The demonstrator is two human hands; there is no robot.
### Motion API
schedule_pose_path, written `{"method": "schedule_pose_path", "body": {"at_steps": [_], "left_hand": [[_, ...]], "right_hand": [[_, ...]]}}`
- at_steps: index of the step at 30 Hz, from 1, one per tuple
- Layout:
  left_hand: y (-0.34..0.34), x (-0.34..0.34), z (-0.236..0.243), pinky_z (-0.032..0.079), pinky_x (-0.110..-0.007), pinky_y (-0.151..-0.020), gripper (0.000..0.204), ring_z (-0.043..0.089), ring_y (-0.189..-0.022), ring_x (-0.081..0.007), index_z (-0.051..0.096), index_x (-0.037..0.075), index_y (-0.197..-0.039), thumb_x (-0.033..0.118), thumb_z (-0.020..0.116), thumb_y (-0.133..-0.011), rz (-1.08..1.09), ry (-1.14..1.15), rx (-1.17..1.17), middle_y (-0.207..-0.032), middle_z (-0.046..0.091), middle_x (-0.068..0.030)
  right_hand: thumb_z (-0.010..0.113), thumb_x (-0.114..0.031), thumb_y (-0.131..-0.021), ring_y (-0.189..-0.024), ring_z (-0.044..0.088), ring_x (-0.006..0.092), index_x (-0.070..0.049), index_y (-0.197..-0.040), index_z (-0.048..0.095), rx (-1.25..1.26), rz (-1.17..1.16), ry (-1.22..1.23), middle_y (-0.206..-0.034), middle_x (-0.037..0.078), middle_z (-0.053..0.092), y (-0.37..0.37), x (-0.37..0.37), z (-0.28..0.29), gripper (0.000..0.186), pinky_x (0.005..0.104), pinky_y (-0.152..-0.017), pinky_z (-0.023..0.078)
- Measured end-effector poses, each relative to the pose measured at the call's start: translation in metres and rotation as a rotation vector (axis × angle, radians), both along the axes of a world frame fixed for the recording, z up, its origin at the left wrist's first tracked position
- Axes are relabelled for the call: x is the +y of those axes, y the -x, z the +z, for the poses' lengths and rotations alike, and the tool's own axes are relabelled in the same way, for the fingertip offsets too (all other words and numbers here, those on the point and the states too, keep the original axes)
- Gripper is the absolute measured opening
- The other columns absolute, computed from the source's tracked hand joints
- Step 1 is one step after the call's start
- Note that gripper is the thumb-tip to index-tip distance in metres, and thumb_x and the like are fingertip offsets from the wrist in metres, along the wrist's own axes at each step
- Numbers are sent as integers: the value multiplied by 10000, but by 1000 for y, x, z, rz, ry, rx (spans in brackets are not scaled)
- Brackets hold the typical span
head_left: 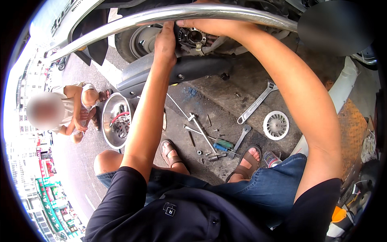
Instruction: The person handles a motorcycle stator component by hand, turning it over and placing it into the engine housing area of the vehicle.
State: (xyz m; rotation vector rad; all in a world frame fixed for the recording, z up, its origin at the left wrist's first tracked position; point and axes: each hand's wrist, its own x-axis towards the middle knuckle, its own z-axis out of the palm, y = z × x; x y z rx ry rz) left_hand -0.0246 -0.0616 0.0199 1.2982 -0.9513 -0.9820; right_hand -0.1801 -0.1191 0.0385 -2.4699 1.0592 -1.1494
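My left hand (pixel 165 38) reaches up to the underside of a curved chrome bar (pixel 109 24) on a scooter. My right hand (pixel 201 26) is raised beside it, with its thumb near my left thumb; most fingers of both hands are hidden, so I cannot tell what they grip. Just below my right hand is an exposed round metal mechanism (pixel 197 36). A wheel (pixel 137 42) is to the left of my left hand. A long dark plastic panel (pixel 193 66) runs beneath them, partly behind my left forearm.
A steel bowl of tools (pixel 108 131) stands left; a person (pixel 72 105) squats beyond it. On the ground lie an adjustable wrench (pixel 256 105), another wrench (pixel 240 141), a T-handle tool (pixel 201 131), screwdrivers (pixel 223 143) and a white fan disc (pixel 276 125). A long white panel (pixel 342 84) is right.
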Motion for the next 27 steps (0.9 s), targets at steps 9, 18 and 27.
{"method": "schedule_pose_path", "body": {"at_steps": [9, 18, 27], "left_hand": [[-23, -32, -22, 467, -375, -954, 678, 581, -1100, -236, 458, -91, -1321, 489, 503, -973, 133, 41, -370, -1246, 578, -169], [-9, 0, 34, 505, -348, -837, 486, 613, -1008, -180, 538, 66, -1294, 431, 530, -972, -224, -227, -140, -1157, 636, -70], [-25, 7, 23, 587, -362, -779, 465, 667, -967, -179, 537, 49, -1273, 405, 563, -974, -378, -339, -123, -1152, 649, -87]], "right_hand": [[674, -322, -803, -892, 647, 390, 8, -865, 655, 33, 64, -67, -883, 239, 662, 0, -13, 0, 336, 458, -757, 505], [608, -442, -856, -818, 664, 350, 31, -944, 695, 178, 310, -331, -869, 254, 683, 13, -28, 23, 489, 429, -746, 486], [629, -267, -915, -895, 655, 314, -50, -1082, 664, 107, 39, -112, -935, 158, 675, 20, 47, 24, 276, 411, -805, 495]]}}
